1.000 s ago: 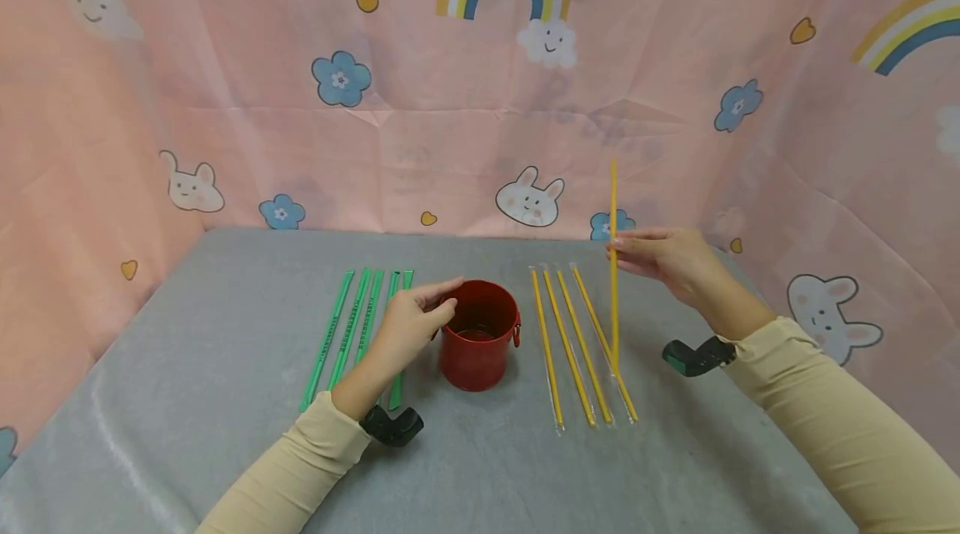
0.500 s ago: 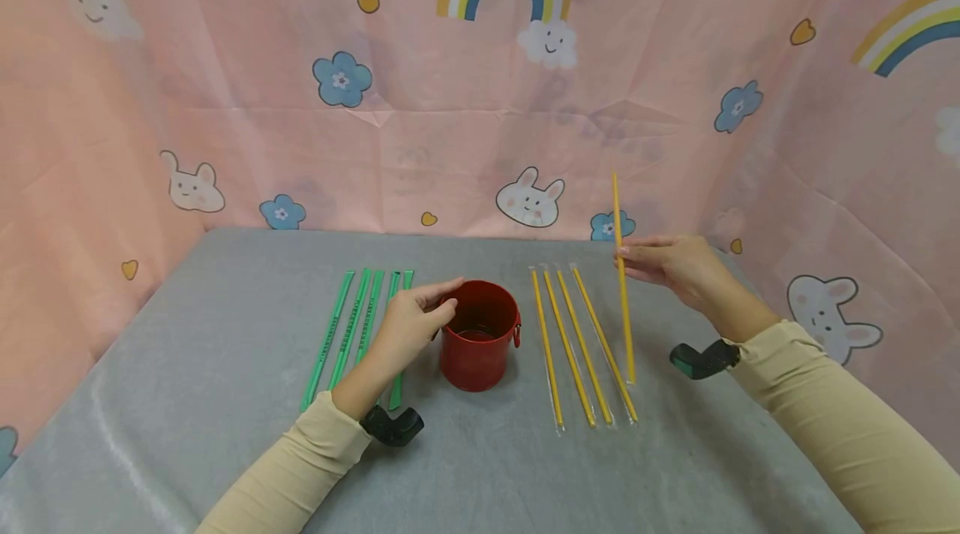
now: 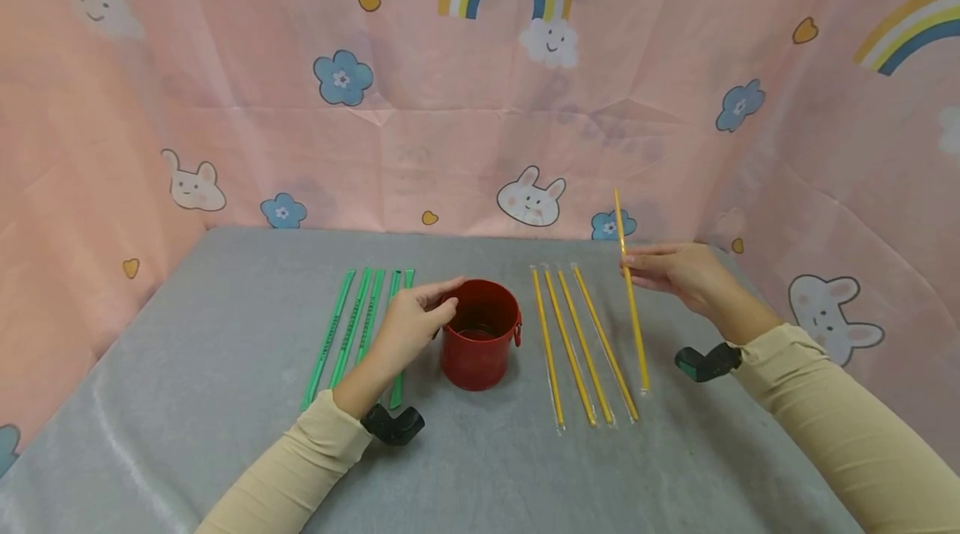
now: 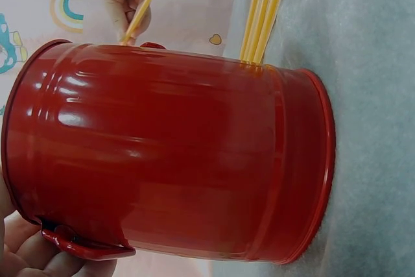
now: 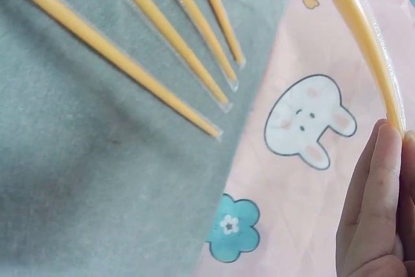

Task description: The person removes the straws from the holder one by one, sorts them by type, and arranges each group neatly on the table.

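Observation:
A small red metal bucket (image 3: 474, 363) with side handles stands upright at the middle of the table. My left hand (image 3: 408, 321) holds its left side, index finger along the rim; the left wrist view shows fingers (image 4: 61, 261) by a handle. To the right, my right hand (image 3: 678, 271) pinches a yellow straw (image 3: 636, 321) in a clear wrapper between thumb and fingertips. That straw leans steeply, its lower end near the table. Several more wrapped yellow straws (image 3: 576, 348) lie side by side between the bucket and the held one.
Several green wrapped sticks (image 3: 347, 334) with dark print lie left of the bucket, partly hidden by the left forearm. A grey cloth covers the table (image 3: 525, 484). Behind it hangs a pink printed curtain (image 3: 420, 151).
My right hand has come down and slightly right with its straw, whose lower end has swung right, away from the lying straws. The left hand and bucket have stayed put.

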Tool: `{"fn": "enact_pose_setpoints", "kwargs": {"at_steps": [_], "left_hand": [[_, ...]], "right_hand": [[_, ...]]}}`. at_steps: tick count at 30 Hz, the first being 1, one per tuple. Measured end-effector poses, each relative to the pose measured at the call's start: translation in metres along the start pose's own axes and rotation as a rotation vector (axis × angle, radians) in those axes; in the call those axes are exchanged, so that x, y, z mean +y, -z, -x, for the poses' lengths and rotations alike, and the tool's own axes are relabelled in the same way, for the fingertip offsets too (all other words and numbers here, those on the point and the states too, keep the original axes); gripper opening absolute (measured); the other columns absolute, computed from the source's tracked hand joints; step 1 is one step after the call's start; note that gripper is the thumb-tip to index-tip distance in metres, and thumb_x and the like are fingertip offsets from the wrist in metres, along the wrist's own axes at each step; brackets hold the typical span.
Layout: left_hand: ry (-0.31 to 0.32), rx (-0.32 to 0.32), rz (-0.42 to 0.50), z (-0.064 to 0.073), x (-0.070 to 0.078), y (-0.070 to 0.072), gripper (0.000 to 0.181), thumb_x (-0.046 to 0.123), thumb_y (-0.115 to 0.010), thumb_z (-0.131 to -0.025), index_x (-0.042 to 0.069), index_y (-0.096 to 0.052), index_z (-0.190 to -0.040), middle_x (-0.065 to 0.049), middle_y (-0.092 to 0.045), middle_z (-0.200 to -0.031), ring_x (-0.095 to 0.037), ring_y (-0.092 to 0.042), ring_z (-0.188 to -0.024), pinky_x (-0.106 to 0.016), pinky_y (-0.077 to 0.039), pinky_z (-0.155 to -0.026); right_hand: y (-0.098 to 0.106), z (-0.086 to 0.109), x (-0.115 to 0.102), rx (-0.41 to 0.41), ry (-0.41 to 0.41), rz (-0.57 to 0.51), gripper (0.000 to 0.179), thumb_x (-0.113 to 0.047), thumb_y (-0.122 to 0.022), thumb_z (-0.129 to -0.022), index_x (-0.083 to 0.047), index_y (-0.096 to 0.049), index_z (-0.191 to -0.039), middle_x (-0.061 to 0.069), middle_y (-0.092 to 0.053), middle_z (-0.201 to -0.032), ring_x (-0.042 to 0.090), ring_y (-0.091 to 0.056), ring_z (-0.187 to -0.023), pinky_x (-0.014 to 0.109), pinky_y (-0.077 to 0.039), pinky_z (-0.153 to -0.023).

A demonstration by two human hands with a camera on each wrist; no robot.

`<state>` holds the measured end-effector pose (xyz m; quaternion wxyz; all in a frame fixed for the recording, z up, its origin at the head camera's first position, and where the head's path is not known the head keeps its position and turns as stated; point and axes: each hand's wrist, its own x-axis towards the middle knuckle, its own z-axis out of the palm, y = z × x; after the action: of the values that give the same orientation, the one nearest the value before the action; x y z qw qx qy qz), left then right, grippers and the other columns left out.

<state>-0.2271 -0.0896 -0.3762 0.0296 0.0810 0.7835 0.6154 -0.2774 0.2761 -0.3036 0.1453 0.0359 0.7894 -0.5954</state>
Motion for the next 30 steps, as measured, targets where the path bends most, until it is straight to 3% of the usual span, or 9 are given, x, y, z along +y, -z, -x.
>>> {"fn": "enact_pose_setpoints", "kwargs": {"at_steps": [4,6,10,12,30], "left_hand": [[0.003,-0.004,0.005,0.0,0.0,0.0,0.038,0.014,-0.061,-0.097,0.017,-0.064,-0.135,-0.01,-0.07,-0.117,-0.014,-0.037,-0.051,-0.02,-0.033,-0.049],[0.004,-0.005,0.004,0.0,0.0,-0.001,0.038,0.014,-0.061,-0.097,0.017,-0.064,-0.135,-0.01,-0.07,-0.116,-0.014,-0.037,-0.052,-0.02,-0.033,-0.049],[0.001,-0.004,0.004,0.0,-0.001,-0.001,0.039,0.014,-0.061,-0.097,0.017,-0.064,-0.135,-0.01,-0.07,-0.115,-0.014,-0.038,-0.052,-0.021,-0.034,-0.05],[0.006,-0.001,0.003,0.0,-0.001,-0.002,0.039,0.014,-0.061,-0.097,0.017,-0.064,-0.135,-0.01,-0.07,-0.115,-0.014,-0.038,-0.052,-0.021,-0.034,-0.049],[0.003,0.012,-0.009,-0.001,-0.001,-0.001,0.038,0.014,-0.061,-0.096,0.019,-0.065,-0.134,-0.009,-0.071,-0.113,-0.014,-0.038,-0.052,-0.021,-0.034,-0.049]], "right_hand": [[0.003,-0.001,0.007,-0.009,-0.006,0.006,0.03,-0.019,-0.068,-0.095,-0.007,-0.066,-0.122,-0.013,-0.074,-0.091,0.002,-0.072,-0.09,0.023,-0.058,-0.088],[0.004,-0.001,0.011,-0.012,-0.01,0.0,0.034,-0.018,-0.068,-0.095,-0.004,-0.064,-0.126,-0.011,-0.074,-0.092,0.003,-0.073,-0.09,0.023,-0.058,-0.087],[0.004,-0.002,0.017,-0.021,-0.014,0.007,0.06,-0.017,-0.066,-0.097,0.012,-0.042,-0.143,-0.011,-0.074,-0.091,0.002,-0.072,-0.088,0.022,-0.058,-0.086],[0.004,-0.003,0.019,-0.031,-0.023,0.017,0.063,-0.016,-0.064,-0.097,0.015,-0.037,-0.145,-0.011,-0.074,-0.091,0.001,-0.072,-0.088,0.022,-0.058,-0.088],[0.008,-0.013,0.041,-0.055,-0.077,0.052,0.061,-0.014,-0.065,-0.097,0.017,-0.04,-0.142,-0.007,-0.074,-0.093,0.001,-0.071,-0.085,0.024,-0.058,-0.087]]}}
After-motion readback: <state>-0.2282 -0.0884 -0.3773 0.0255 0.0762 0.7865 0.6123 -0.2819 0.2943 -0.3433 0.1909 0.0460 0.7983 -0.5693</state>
